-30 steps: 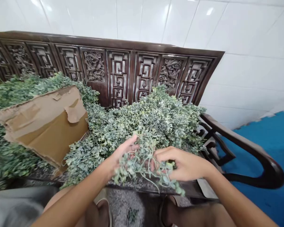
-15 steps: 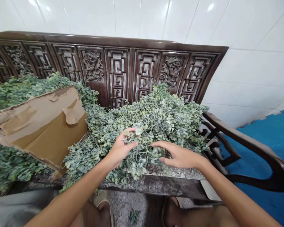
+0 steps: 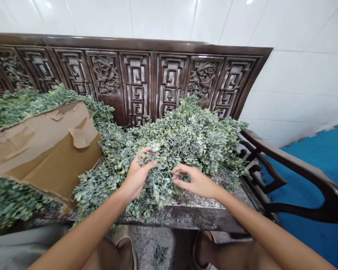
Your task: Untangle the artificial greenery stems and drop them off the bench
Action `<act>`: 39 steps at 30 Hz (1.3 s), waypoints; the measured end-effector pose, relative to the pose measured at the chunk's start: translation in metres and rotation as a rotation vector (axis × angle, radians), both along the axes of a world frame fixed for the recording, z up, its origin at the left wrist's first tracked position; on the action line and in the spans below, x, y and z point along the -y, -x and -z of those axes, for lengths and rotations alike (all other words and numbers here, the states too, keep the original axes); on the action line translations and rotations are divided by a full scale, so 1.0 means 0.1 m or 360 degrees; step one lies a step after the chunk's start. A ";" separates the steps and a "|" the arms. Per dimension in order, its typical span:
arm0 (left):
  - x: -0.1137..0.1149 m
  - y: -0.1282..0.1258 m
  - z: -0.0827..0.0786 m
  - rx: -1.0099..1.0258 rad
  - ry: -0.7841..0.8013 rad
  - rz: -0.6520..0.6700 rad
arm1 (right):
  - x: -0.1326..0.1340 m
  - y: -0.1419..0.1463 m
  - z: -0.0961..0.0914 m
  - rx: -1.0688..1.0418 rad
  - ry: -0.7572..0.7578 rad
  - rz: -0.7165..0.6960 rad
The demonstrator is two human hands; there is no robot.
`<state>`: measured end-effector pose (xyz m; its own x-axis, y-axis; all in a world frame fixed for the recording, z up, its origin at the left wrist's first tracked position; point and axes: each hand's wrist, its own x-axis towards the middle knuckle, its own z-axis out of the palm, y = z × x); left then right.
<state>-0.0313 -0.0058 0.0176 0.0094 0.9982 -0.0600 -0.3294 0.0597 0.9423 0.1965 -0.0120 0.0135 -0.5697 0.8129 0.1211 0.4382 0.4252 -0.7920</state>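
Torn cardboard sheet point(image 3: 45, 153) at frame left, carved dark wood bench back point(image 3: 135, 82) along the top (fretwork panels), curved armrest point(image 3: 295, 168) right, white tile wall point(image 3: 298, 75), blue floor mat point(image 3: 321, 187).

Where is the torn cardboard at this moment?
In the head view, the torn cardboard lies at the left on the leafy greenery, below the carved bench back and to the left of the left hand.

head-worn view, angled down, close over leafy vines point(image 3: 186, 146)
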 end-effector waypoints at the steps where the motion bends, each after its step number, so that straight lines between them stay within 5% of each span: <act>1: -0.01 0.00 0.00 0.0066 0.0015 -0.0035 | -0.02 0.01 0.03 -0.0034 0.0052 0.0029; 9: -0.06 0.00 -0.04 0.0445 0.0266 -0.0110 | -0.09 0.13 0.34 -0.0483 0.0648 0.0083; 16: -0.04 -0.05 -0.04 0.0476 0.0213 -0.0127 | -0.07 0.33 0.31 -0.0435 0.0367 0.0169; 23: 0.06 -0.07 -0.06 0.0409 0.0003 0.0121 | -0.13 0.20 0.15 -0.0470 0.0104 0.0275; 31: 0.18 -0.09 0.01 0.0011 -0.0058 0.0554 | -0.06 0.21 0.02 -0.0591 0.0083 0.0250; 39: 0.25 -0.29 0.04 0.0234 -0.0056 0.0200 | 0.02 0.21 -0.13 -0.0369 -0.0283 0.0140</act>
<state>-0.0021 -0.0306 0.0139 0.1399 0.9901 -0.0136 -0.4557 0.0766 0.8869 0.1752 -0.0140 0.0263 -0.4385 0.8123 0.3844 0.2960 0.5344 -0.7917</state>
